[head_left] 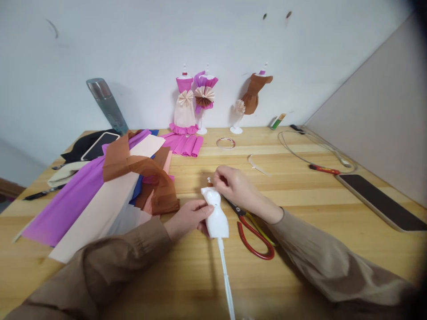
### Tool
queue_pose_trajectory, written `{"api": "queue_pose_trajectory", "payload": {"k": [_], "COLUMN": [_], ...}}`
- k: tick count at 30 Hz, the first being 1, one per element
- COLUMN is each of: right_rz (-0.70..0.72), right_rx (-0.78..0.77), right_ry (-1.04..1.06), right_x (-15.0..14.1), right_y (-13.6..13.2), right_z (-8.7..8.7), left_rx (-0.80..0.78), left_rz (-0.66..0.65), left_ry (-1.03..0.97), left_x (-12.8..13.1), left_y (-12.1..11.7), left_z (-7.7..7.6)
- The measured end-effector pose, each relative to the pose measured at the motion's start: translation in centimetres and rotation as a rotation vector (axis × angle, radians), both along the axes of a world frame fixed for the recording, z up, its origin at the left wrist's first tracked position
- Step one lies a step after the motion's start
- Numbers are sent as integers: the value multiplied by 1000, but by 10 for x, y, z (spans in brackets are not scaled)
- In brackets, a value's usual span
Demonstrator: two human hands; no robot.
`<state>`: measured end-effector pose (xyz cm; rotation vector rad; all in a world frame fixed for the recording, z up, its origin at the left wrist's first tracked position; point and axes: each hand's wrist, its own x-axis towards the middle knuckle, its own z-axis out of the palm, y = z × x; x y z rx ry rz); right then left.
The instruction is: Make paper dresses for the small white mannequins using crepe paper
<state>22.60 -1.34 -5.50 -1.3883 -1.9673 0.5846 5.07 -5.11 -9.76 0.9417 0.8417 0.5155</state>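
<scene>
A small white mannequin torso point(216, 215) on a thin white rod point(226, 280) lies over the wooden table point(300, 275). My left hand point(188, 218) is closed round its waist. At the figure's neck my right hand point(235, 186) pinches with its fingertips; what it pinches is too small to name. Red-handled scissors point(255, 235) lie just under my right wrist.
Sheets of purple, peach, blue and brown crepe paper point(100, 195) spread at left, folded pink paper point(185, 144) behind. Three dressed mannequins point(185, 104) stand by the wall. A tape ring point(226, 142), grey bottle point(106, 104), phone point(378, 200), red tool point(323, 169) and cable lie around.
</scene>
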Motion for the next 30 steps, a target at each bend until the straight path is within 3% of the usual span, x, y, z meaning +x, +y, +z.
{"api": "queue_pose_trajectory", "payload": {"k": [9,13,17,22,30], "right_rz": [49,68,151,172,177], "right_rx": [-143,-233,-367,-361,-526], "right_ry": [160,316,395,465,564], "right_x": [11,13,16,12,-6], "right_y": [12,10,10,4,1], "right_z": [-7,-6,-6,-1,-1], "left_rx": [20,-14,-49,-30,66], "left_rz": [8,65,14,-31,199], "left_ry": [-93,-148,-157,-208,-9], "left_x": [1,-3,-8,-9,-2], "left_y": [-1,-1,-1,-2,-8], "left_z": [-6,-2,5,10,20]}}
